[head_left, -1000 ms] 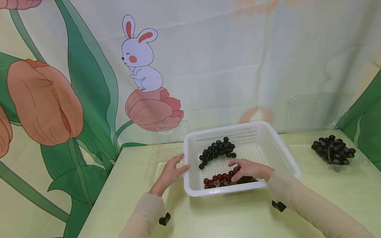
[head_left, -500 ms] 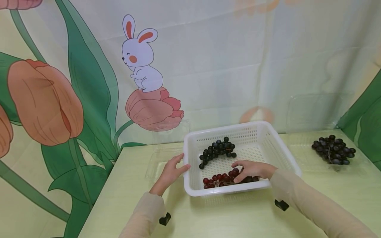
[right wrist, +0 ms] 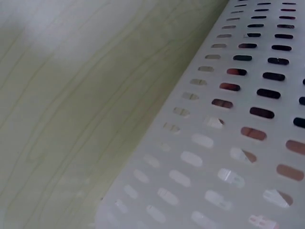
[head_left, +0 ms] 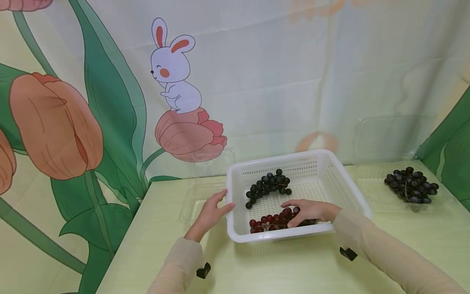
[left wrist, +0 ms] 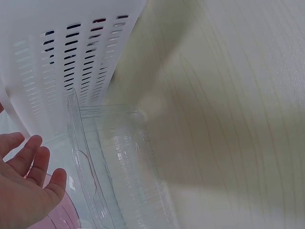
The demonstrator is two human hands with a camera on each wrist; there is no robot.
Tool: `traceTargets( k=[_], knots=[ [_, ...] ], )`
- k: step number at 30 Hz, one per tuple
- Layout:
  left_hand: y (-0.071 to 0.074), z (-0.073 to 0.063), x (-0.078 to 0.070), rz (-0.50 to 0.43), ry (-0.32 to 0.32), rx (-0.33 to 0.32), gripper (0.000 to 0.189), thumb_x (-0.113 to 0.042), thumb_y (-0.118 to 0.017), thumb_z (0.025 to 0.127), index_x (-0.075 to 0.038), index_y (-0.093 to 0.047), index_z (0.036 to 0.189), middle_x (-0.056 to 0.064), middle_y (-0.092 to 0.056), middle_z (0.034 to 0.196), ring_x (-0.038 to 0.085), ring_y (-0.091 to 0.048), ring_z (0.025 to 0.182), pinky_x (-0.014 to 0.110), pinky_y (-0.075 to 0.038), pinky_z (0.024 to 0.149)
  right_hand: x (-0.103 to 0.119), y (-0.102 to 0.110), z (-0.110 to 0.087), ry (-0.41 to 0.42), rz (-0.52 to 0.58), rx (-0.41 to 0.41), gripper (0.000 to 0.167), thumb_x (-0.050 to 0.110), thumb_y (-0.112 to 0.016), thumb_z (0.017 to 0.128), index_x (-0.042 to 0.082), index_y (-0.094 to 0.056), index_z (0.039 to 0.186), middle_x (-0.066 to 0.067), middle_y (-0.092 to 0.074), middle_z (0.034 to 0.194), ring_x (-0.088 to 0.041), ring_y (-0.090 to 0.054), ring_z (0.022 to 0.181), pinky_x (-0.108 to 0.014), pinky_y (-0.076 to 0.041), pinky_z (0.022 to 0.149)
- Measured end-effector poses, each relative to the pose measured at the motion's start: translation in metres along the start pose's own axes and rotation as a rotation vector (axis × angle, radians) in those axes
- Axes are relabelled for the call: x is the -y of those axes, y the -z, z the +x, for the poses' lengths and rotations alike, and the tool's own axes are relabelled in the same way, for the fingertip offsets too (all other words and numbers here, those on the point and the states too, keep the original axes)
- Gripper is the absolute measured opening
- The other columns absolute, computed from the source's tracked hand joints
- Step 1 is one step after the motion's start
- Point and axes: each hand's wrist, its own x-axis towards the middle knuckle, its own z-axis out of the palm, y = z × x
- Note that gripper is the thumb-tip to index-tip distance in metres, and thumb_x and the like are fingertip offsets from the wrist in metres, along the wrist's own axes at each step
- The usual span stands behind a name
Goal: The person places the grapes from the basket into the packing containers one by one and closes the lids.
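Note:
A white perforated plastic basket stands on the table with two bunches of grapes inside. The black bunch lies toward the back left, and the red bunch lies along the front wall. My right hand reaches over the front rim and holds the right part of the red bunch, thumb on the near side and fingers over the top. At the basket's left rim is my left hand, thumb by the edge and fingers loosely extended. The right wrist view shows the basket's slotted wall, hiding the hand's grip.
At the back right, a dark purple grape bunch sits in a clear plastic box with its lid up. Another clear plastic box stands close beside the basket's left side. A printed cloth hangs behind the table.
My right hand shifted slightly right, then its fingertips spread back left over the red grapes. The red bunch moved a little, its left end slightly farther left. My left hand stayed still.

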Motion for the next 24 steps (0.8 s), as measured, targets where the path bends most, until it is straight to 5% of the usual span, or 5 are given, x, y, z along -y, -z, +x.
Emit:
traceTargets(
  k=[13,24],
  knots=[
    [-0.0002,-0.0002,0.0004,-0.01,0.015,0.002,0.061,-0.024,-0.061,0.083,-0.002,-0.037,0.134,0.018,-0.041,0.133,0.035,-0.039,0.122,0.051,-0.034,0.097,0.0021,0.0008,-0.0028,0.072,0.061,0.006,0.069,0.014,-0.073,0.07,0.012,-0.042,0.131,-0.017,-0.028,0.14,-0.037,-0.022,0.129,-0.042,-0.043,0.086],
    [-0.0003,-0.0005,0.0008,-0.002,0.02,0.001,0.059,-0.022,-0.061,0.083,-0.002,-0.037,0.134,0.018,-0.042,0.133,0.036,-0.039,0.122,0.051,-0.034,0.096,-0.0018,0.0008,0.0007,0.12,0.091,-0.012,0.068,0.012,-0.07,0.07,0.002,-0.041,0.13,-0.016,-0.048,0.125,-0.023,-0.049,0.104,-0.037,-0.045,0.084]
  ],
)
